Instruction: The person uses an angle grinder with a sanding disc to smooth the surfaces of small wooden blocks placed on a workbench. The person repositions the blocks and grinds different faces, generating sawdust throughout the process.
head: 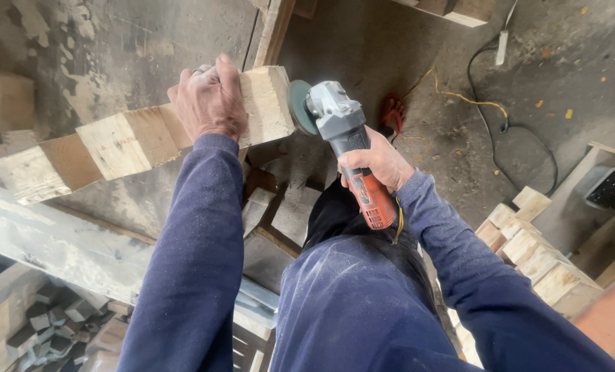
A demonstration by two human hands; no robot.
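Dusty concrete floor [404, 41] spreads below, with a black cable [490, 124] snaking across it and wooden blocks [538, 258] stacked at the right. Up front, the left hand [209, 100] sits on top of a long wooden beam [121, 145], fingers curled over its far edge and pressed close together, near the beam's right end. Just beside that end, the right hand [376, 164] wraps tight around the orange-and-grey grinder [342, 138], fingers closed on its body, disc touching the beam's end face.
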